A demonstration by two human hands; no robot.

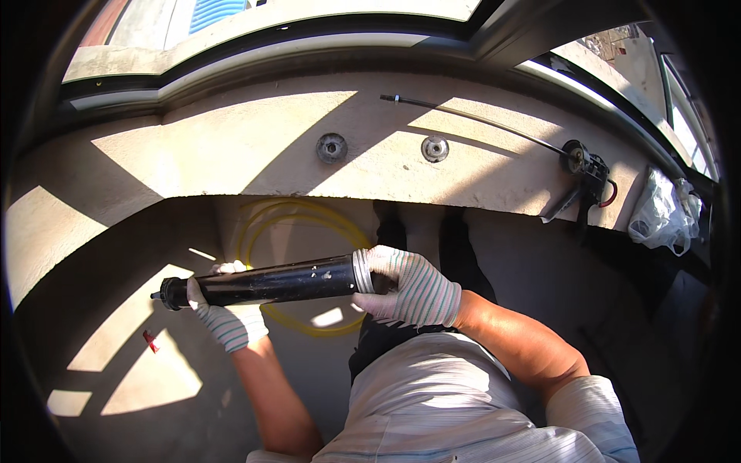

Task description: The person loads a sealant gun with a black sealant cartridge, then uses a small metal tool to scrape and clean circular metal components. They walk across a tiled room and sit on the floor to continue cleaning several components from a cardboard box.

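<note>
A long black caulking gun barrel [282,281] lies nearly level across the front of my body. My left hand [231,318], in a striped knit glove, wraps the barrel from below, close to its black end cap [171,293] with a small tip. At the other end, my gloved right hand [417,289] is closed around the silver threaded collar [361,270]; its fingers partly hide the opening. Apart from the barrel, the gun's handle [590,174] rests on the ledge, its trigger hanging over the edge and its long plunger rod [486,123] reaching left.
Two round metal discs [332,148] sit on the sunlit concrete ledge [216,154] below a dark window frame. A clear plastic bag [662,210] lies at its right end. Under the barrel, a yellow hose [320,330] is coiled on the floor, and a red scrap [150,341] lies left.
</note>
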